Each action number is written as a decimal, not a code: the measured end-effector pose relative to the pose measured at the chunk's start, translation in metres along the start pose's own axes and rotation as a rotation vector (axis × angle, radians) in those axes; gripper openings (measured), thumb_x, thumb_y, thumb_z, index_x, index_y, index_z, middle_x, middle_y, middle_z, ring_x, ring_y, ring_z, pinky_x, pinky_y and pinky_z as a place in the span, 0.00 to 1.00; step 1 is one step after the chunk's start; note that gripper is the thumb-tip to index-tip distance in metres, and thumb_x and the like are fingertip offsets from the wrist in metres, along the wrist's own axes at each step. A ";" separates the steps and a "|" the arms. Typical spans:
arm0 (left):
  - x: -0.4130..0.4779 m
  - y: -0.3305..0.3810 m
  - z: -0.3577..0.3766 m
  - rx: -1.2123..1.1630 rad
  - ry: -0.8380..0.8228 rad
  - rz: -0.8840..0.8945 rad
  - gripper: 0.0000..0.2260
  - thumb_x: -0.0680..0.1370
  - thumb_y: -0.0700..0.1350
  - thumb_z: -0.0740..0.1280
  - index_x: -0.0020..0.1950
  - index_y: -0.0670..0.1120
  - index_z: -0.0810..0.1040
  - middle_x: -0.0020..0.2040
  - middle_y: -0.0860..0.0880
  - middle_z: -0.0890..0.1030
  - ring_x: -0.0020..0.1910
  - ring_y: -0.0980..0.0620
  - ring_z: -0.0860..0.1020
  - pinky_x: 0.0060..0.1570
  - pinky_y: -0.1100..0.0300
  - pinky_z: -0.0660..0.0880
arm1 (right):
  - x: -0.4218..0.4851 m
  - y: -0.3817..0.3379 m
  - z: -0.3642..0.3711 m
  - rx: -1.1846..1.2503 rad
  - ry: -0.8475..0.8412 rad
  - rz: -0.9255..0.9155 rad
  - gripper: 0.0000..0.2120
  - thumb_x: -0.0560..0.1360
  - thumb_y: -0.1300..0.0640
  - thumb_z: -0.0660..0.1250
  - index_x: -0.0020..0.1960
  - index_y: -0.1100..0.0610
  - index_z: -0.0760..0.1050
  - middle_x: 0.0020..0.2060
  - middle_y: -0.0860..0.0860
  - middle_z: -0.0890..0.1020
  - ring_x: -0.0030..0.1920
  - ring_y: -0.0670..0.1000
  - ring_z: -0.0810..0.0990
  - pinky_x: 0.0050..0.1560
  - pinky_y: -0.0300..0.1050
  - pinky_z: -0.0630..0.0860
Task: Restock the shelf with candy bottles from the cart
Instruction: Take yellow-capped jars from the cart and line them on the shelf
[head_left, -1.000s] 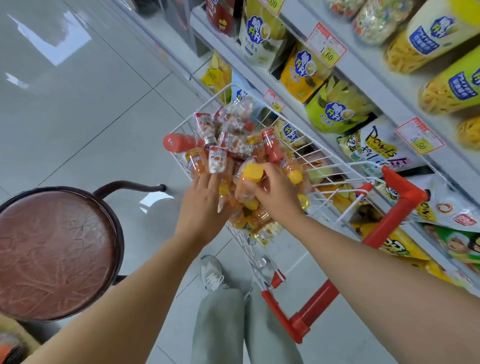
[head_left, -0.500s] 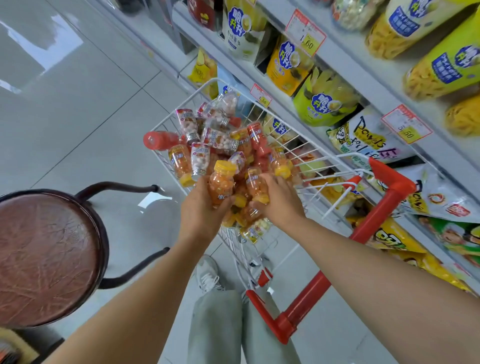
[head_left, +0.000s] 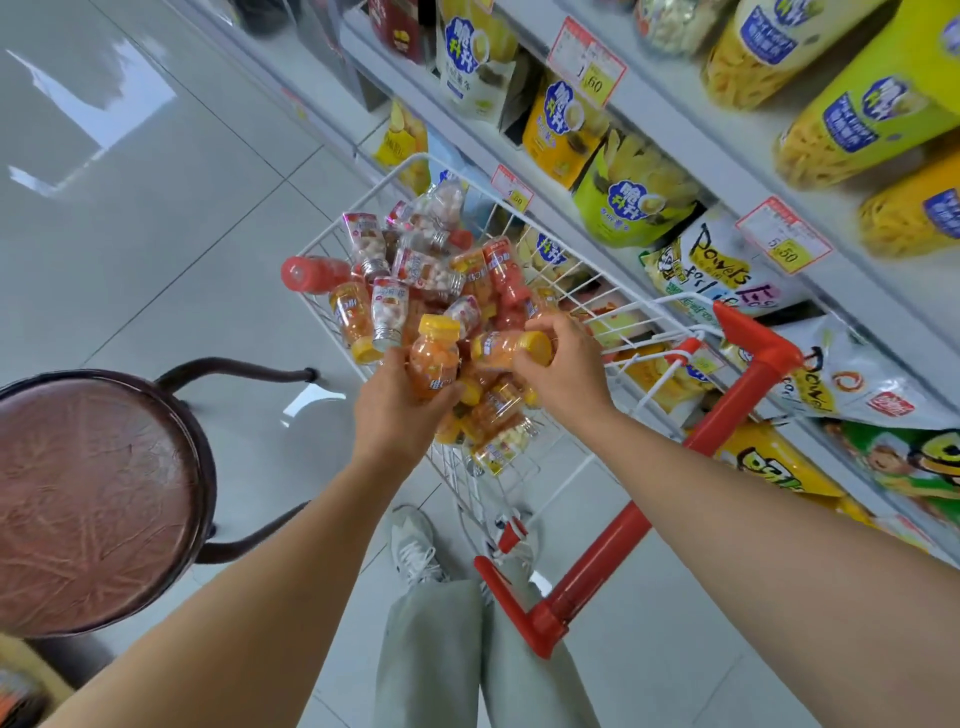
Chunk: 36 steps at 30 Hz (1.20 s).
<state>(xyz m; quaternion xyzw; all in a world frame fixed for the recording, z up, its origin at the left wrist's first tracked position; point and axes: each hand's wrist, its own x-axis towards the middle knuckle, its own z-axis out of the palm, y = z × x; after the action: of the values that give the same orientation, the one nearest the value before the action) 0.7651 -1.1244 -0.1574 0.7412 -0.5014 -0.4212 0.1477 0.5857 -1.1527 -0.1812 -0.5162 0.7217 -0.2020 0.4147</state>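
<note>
Change: the right hand has come up off the heap with a bottle of its own; half a second ago its fingers lay flat among the bottles. The left hand has kept the bottle it already had.
Left hand: fingers and thumb wrapped round the upright bottle, orange sweets inside, yellow cap on top, held just above the near end of the heap.
Right hand: curled over the sideways bottle, also orange, its yellow cap against the palm and its base pointing to the left hand.
Gap between hands: small; the two held bottles are just beside each other, whether they touch I cannot tell.
Candy bottles: heaped ahead of and under both hands, orange ones with yellow caps, clear ones with silver caps, red ones further out.
Cart: white wire, holding the heap beneath the hands; its red handle runs under the right forearm.
Shelf: to the right of the right hand, with price tags on its edge and snack bags on several levels.
Stool: round brown seat, well to the left of the left arm.
Below the arms: grey trousers and a pale shoe on the tiled floor.
</note>
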 end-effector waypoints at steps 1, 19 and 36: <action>-0.002 0.007 -0.002 -0.008 -0.018 -0.003 0.18 0.73 0.52 0.73 0.55 0.47 0.70 0.43 0.51 0.77 0.40 0.50 0.74 0.37 0.57 0.69 | -0.002 -0.006 -0.009 0.104 0.012 -0.004 0.15 0.71 0.57 0.71 0.56 0.53 0.73 0.53 0.50 0.77 0.51 0.47 0.75 0.52 0.43 0.74; -0.007 0.182 -0.052 -0.925 -0.370 -0.081 0.19 0.79 0.44 0.64 0.66 0.36 0.69 0.53 0.40 0.83 0.50 0.44 0.84 0.54 0.53 0.78 | -0.018 -0.120 -0.151 0.827 0.218 -0.057 0.18 0.74 0.58 0.72 0.61 0.54 0.73 0.57 0.54 0.81 0.57 0.50 0.80 0.64 0.49 0.74; -0.027 0.331 -0.140 -0.422 -0.409 0.798 0.06 0.77 0.47 0.67 0.52 0.49 0.76 0.42 0.57 0.79 0.41 0.60 0.77 0.42 0.70 0.74 | -0.080 -0.219 -0.243 0.642 0.777 -0.418 0.25 0.73 0.60 0.72 0.68 0.57 0.69 0.61 0.58 0.75 0.58 0.52 0.78 0.55 0.46 0.79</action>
<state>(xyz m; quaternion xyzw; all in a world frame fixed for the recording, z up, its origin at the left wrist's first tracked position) 0.6646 -1.2801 0.1519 0.3477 -0.6685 -0.5609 0.3429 0.5266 -1.1971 0.1475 -0.3836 0.6058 -0.6662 0.2053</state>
